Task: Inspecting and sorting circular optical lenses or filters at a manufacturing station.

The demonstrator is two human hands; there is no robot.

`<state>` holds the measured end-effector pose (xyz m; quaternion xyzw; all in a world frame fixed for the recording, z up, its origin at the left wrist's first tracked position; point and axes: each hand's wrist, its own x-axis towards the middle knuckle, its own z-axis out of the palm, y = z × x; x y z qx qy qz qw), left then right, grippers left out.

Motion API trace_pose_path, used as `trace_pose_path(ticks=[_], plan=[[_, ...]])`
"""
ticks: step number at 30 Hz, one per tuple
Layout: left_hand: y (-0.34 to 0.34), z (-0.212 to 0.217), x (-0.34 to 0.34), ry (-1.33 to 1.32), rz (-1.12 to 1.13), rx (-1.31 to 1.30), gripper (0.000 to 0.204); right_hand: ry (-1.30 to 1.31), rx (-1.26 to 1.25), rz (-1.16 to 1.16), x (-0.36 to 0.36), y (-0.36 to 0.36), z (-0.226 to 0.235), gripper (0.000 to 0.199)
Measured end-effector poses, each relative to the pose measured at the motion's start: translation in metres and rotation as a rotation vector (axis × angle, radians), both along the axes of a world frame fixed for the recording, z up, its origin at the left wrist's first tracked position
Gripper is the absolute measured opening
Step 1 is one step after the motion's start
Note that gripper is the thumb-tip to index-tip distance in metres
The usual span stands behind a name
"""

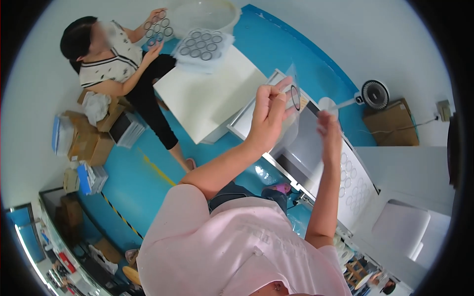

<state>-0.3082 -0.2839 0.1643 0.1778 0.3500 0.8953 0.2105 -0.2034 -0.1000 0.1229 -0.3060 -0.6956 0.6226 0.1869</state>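
In front of me my left hand is closed on the edge of a clear plastic sheet. The sheet is tilted and seen nearly edge-on, with a black ring on it beside my fingertips. My right hand is raised to the right of the sheet, apart from it. Its fingers are smeared by motion, and nothing shows in them. Beneath both hands lies a white-framed worktop with a grey panel. To its right, a white board bears rows of faint rings.
Across a white table, a seated person holds a sheet of black rings. A stack of ringed sheets sits on that table. A fan stands at the right near a cardboard box. More boxes are piled at left.
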Motion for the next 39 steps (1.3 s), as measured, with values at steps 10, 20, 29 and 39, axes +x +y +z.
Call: trace_pose_path(ticks=[10, 20, 29, 39], plan=[[-0.066, 0.010, -0.021, -0.166, 0.154, 0.142, 0.009, 0.402, -1.422, 0.382, -0.036, -0.077, -0.085, 0.061], [-0.145, -0.070, -0.078, -0.353, 0.460, -0.239, 0.011, -0.118, -0.823, 0.389, -0.138, -0.087, -0.069, 0.040], [-0.164, -0.256, -0.192, -0.479, 0.131, -0.716, 0.014, -0.443, -0.340, 0.357, -0.257, -0.070, -0.120, 0.036], [-0.108, -0.362, -0.245, 0.193, 0.420, -1.492, 0.018, -0.573, 0.443, 0.486, -0.278, -0.053, -0.121, 0.048]])
